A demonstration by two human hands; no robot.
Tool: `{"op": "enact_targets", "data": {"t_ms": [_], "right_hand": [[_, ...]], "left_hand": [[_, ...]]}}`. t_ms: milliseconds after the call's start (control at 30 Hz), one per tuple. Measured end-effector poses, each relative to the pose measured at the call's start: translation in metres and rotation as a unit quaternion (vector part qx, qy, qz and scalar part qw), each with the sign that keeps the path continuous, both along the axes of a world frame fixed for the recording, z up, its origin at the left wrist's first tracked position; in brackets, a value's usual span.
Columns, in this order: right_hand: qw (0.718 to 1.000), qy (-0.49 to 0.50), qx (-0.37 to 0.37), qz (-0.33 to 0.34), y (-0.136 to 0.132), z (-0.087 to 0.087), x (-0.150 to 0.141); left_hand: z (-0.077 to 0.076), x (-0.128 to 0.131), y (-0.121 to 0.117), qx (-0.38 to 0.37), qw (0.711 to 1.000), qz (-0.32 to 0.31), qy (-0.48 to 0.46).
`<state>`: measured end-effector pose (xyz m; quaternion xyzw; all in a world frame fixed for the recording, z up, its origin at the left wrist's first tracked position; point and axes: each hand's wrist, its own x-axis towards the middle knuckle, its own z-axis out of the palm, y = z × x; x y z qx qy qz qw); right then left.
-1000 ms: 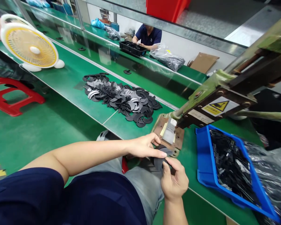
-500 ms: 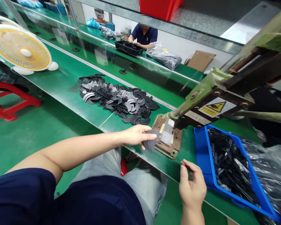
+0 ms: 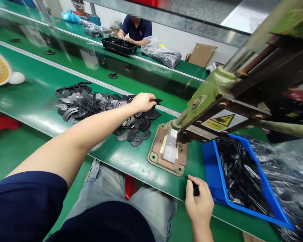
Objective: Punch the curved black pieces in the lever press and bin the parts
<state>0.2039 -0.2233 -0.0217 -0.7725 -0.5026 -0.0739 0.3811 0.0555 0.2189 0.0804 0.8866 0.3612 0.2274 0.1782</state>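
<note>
A dark piece [image 3: 157,100] is pinched in the left hand [image 3: 142,102] over the far edge of the pile [image 3: 87,102] on the green table [image 3: 111,151]; the right hand [image 3: 200,200], released, curls near the press [image 3: 207,94] and blue bin [image 3: 210,161]. Across, a co-worker [image 3: 139,32] is at a black tray [image 3: 117,48].

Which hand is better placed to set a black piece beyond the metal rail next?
Probably the left hand: it pinches a black piece near the metal rail. The right hand, with no piece visible in it, is by the near edge of the table.
</note>
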Motion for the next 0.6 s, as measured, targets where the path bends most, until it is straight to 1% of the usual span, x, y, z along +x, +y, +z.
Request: {"op": "enact_targets", "data": {"t_ms": [67,100,133,167,200,267,333,433,467,500,533,600], "right_hand": [[1.0,-0.01,0.0,0.0,0.0,0.0,0.0],[1.0,-0.013,-0.001,0.0,-0.001,-0.001,0.0],[1.0,-0.015,-0.001,-0.002,-0.002,-0.001,0.0],[1.0,-0.016,-0.001,-0.002,-0.002,-0.002,0.0],[1.0,-0.016,-0.001,-0.003,-0.003,-0.003,-0.001],[1.0,-0.013,0.001,-0.005,-0.003,-0.003,-0.001],[1.0,-0.014,0.006,-0.007,-0.004,-0.004,-0.002],[1.0,-0.022,0.01,-0.008,-0.003,-0.003,-0.003],[1.0,-0.024,0.011,-0.007,-0.002,-0.003,-0.003],[1.0,-0.026,0.011,-0.007,-0.002,-0.003,-0.003],[1.0,-0.027,0.011,-0.008,-0.001,-0.003,-0.003],[0.999,-0.029,0.012,-0.01,0.0,-0.003,-0.004]], "left_hand": [[-0.002,0.019,0.028,0.04,0.998,0.027,0.035],[-0.004,0.027,0.037,0.056,0.997,0.039,0.049],[-0.006,0.034,0.041,0.069,0.995,0.049,0.057],[-0.008,0.039,0.041,0.081,0.993,0.055,0.061],[-0.01,0.041,0.035,0.09,0.993,0.052,0.062],[-0.011,0.038,0.008,0.103,0.993,0.017,0.057],[-0.011,0.023,-0.034,0.101,0.991,-0.061,0.06],[-0.012,-0.018,-0.106,0.074,0.974,-0.205,0.058],[-0.015,-0.034,-0.128,0.056,0.968,-0.239,0.046],[-0.019,-0.049,-0.148,0.038,0.963,-0.265,0.038],[-0.025,-0.064,-0.165,0.021,0.961,-0.274,0.028],[-0.04,-0.088,-0.189,-0.012,0.962,-0.273,0.005]]}}
